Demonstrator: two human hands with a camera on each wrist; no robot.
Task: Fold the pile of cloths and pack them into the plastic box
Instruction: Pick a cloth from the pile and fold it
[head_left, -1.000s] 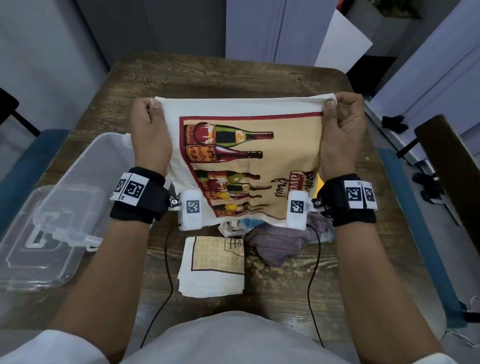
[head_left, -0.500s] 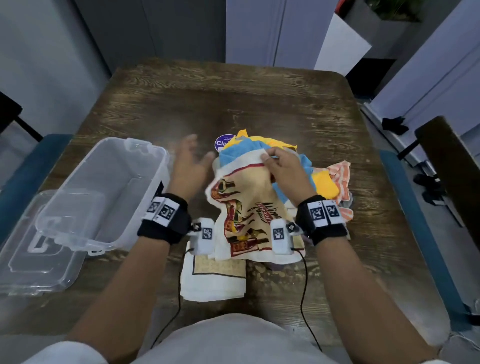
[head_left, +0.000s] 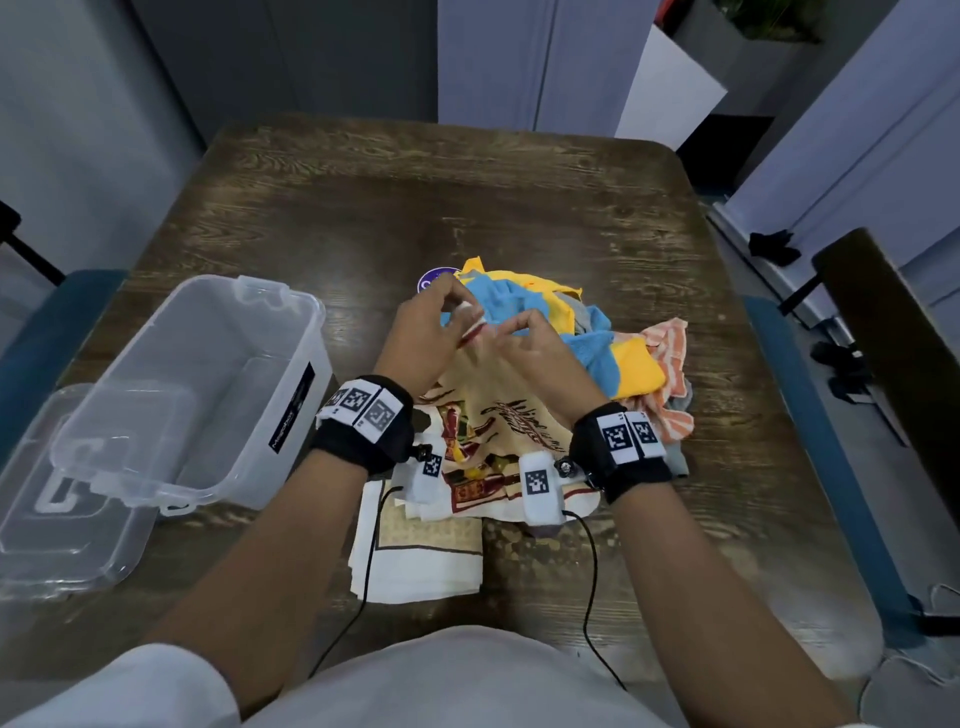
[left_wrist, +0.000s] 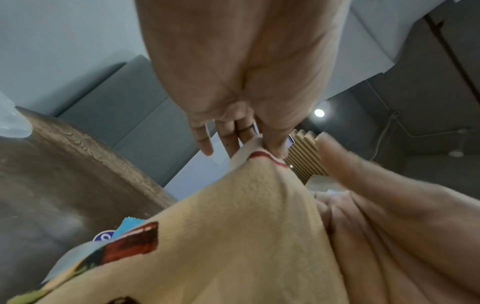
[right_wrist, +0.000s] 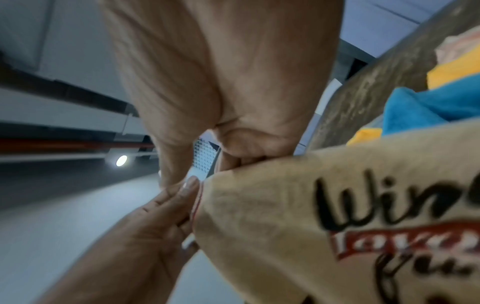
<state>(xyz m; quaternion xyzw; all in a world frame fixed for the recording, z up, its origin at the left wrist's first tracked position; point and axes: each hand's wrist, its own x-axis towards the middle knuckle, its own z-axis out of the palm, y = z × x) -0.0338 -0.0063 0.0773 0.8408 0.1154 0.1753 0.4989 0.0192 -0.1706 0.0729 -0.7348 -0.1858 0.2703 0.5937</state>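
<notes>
Left grip (head_left: 426, 338) has swung beside right grip (head_left: 540, 353); both pinch the hem of the limp, light wine-print towel (head_left: 493, 410), probably best held by its corners.

Head view: high, down toward 12 o'clock. Wrist views: close, angled upward (all share wine-print cloth (head_left: 488, 410)).

My left grip (head_left: 431, 332), which was hovering open beside the pile (head_left: 618, 358) half a second ago, is now pinching the hemmed edge of the wine-print cloth (head_left: 493, 415) between thumb and fingers, right against my right grip (head_left: 535, 348). The cloth, stretched wide in the air between both grips a second ago, is now hanging bunched from that one gathered point and draping over the pile.
</notes>
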